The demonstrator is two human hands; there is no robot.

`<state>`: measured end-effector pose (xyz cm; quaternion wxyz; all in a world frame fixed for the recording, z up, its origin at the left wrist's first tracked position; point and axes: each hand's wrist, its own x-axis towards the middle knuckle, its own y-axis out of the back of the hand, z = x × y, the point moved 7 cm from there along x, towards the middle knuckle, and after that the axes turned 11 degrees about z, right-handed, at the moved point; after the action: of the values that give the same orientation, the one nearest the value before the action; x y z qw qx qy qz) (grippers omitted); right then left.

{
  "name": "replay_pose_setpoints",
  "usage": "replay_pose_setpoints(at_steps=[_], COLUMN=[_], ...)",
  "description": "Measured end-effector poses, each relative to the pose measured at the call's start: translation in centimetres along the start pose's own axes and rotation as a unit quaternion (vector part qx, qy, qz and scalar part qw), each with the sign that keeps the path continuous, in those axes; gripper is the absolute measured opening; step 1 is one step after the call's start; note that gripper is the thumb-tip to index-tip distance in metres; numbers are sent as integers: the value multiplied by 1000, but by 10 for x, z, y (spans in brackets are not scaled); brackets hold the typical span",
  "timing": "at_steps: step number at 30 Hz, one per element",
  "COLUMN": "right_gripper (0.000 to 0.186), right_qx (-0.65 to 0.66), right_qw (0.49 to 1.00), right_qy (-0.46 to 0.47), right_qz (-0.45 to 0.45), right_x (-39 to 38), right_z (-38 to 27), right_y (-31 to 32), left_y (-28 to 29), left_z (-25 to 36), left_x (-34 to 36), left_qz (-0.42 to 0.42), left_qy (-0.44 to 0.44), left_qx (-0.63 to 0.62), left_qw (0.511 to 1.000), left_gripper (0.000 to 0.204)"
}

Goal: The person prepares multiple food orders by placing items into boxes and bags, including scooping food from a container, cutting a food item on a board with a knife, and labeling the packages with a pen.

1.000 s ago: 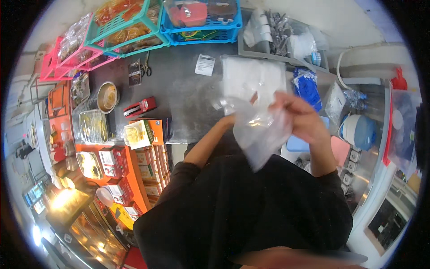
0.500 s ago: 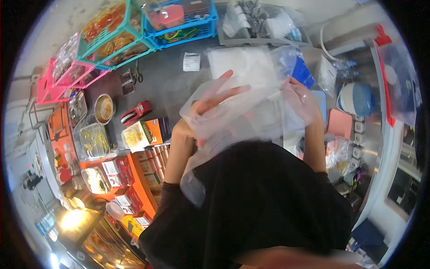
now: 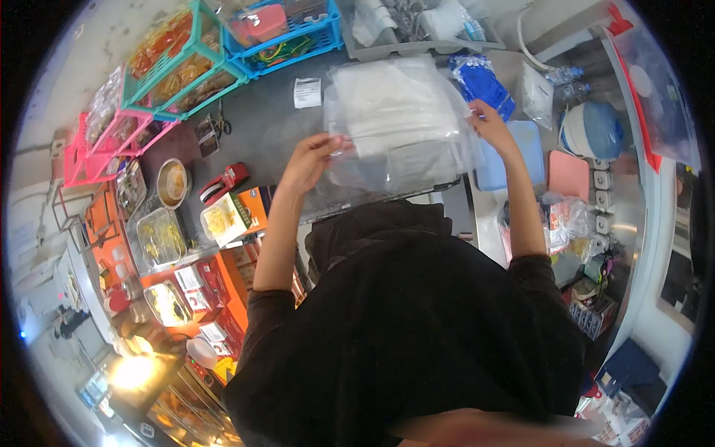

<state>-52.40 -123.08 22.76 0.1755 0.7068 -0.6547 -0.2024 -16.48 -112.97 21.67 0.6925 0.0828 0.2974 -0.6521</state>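
Note:
A clear plastic bag (image 3: 398, 170) is stretched out between my hands, over the dark worktop near its front edge. My left hand (image 3: 311, 159) pinches the bag's left edge between thumb and fingers. At its right edge, my right hand (image 3: 493, 128) closes thumb and fingertips on the thin film. A stack of white sheets or bags (image 3: 398, 100) shows flat beneath or inside the clear film; I cannot tell which.
To the right are a blue pack (image 3: 482, 86), a light blue board (image 3: 514, 158) and a pink board (image 3: 568, 176). A red tape dispenser (image 3: 225, 182), metal bowl (image 3: 174, 184) and scissors (image 3: 222, 119) lie left. Plastic baskets (image 3: 279, 48) and a grey bin (image 3: 424, 46) line the back.
The bag was bunched, lifted and draped over my left hand and close to my body. It now lies lower and flatter, with both hands at its sides and my left fingers drawn together.

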Motion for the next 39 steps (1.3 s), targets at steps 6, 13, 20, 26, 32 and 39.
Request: replay_pose_setpoints(at_steps=[6,13,20,26,32,39], right_gripper=[22,36,30,22,64,67], right_qx=[3,39,213,44,-87,-114], right_qw=[996,998,935,966,973,938], right_qy=[54,44,19,221,162,313], right_qz=[76,-36,-282,130,140,102], right_x=[-74,-110,-116,-56,-36,-44], right_z=[-118,-93,-124,-128,-114,-176], right_y=[-93,-176,-205,-106,-103,-151], left_y=[-18,-9,-8,100,94,-11], left_z=[-90,-81,-56,30,52,83], left_x=[-9,-45,-60,-95,-83,-67], left_qz=[30,120,161,531,476,360], left_qy=[124,60,49,-324,-357,-438], left_qx=[-142,-86,-140,283,408,499], left_qw=[982,987,976,730,692,656], left_gripper=[21,21,21,18,36,44])
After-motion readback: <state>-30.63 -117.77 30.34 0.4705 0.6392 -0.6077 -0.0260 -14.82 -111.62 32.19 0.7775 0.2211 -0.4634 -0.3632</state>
